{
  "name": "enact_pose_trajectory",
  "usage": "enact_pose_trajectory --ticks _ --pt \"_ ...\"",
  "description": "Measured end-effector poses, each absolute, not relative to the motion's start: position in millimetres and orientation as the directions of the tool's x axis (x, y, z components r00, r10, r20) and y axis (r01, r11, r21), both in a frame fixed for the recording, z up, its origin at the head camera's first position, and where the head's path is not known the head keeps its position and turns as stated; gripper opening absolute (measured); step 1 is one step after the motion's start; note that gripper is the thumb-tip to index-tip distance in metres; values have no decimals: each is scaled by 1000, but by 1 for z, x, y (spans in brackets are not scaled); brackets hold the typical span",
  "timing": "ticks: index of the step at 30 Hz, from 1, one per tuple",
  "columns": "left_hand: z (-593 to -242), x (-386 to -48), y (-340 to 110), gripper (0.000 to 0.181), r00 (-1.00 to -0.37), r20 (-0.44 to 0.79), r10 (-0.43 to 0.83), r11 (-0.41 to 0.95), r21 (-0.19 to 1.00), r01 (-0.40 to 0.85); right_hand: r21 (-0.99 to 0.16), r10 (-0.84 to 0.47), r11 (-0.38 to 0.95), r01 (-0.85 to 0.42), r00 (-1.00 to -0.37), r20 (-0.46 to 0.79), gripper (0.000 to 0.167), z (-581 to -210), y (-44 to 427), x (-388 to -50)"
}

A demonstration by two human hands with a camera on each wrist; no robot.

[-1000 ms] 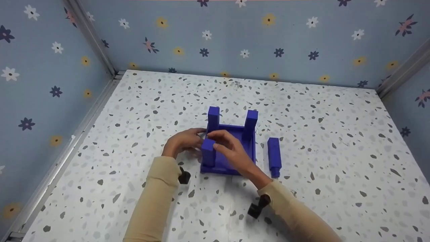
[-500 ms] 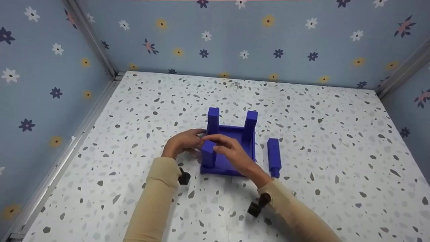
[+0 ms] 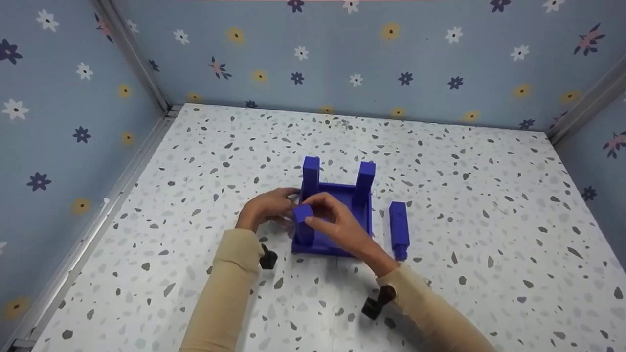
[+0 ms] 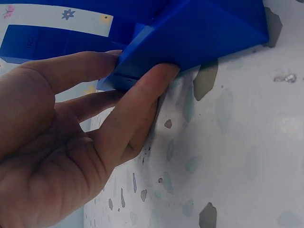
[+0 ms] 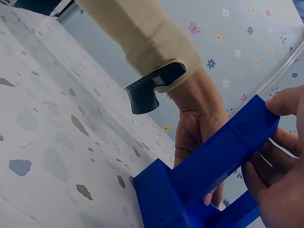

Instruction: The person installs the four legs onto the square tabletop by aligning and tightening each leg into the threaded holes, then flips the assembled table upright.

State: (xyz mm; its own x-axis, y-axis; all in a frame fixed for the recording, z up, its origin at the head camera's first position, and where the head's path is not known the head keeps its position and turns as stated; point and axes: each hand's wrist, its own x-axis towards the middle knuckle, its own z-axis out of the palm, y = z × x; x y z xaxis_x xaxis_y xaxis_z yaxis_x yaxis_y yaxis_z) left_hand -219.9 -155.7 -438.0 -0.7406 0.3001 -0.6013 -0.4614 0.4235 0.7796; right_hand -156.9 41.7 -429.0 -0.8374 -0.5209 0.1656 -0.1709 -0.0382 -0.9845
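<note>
A blue square frame-edged base (image 3: 323, 251) lies on the table, looking like a small toy tabletop turned upside down. Three blue square legs stand up from its corners: the far-left leg (image 3: 311, 176), the far-right leg (image 3: 365, 181) and the near-left leg (image 3: 304, 233). My right hand (image 3: 342, 227) pinches the near-left leg close to its top; a small printed mark shows on that leg in the right wrist view. At the base's left side, my left hand (image 3: 268, 206) holds the edge (image 4: 190, 42) between thumb and fingers. Its fingertips are partly hidden in the head view.
A loose blue leg (image 3: 399, 224) with a narrower peg end lies right of the base, peg toward me. The speckled white table (image 3: 479, 210) meets flowered blue walls (image 3: 337, 58) at the back and sides. Black camera mounts (image 3: 374, 305) stick out from both sleeves.
My right fingers have shifted around the near-left leg's top, first reaching farther left, then drawing back. That top has turned slightly. The left hand stays where it was on the base.
</note>
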Motion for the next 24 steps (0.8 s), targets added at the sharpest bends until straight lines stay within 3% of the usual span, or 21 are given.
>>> enact_pose_trajectory --ticks 17,24 --pt "-441 -221 -156 74 -749 -578 323 446 791 -418 -953 -433 65 -295 -869 240 32 -418 37 -145" --pt "-440 -220 -156 73 -741 -590 319 429 788 -442 -974 -478 -37 -224 -852 214 30 -434 39 -156"
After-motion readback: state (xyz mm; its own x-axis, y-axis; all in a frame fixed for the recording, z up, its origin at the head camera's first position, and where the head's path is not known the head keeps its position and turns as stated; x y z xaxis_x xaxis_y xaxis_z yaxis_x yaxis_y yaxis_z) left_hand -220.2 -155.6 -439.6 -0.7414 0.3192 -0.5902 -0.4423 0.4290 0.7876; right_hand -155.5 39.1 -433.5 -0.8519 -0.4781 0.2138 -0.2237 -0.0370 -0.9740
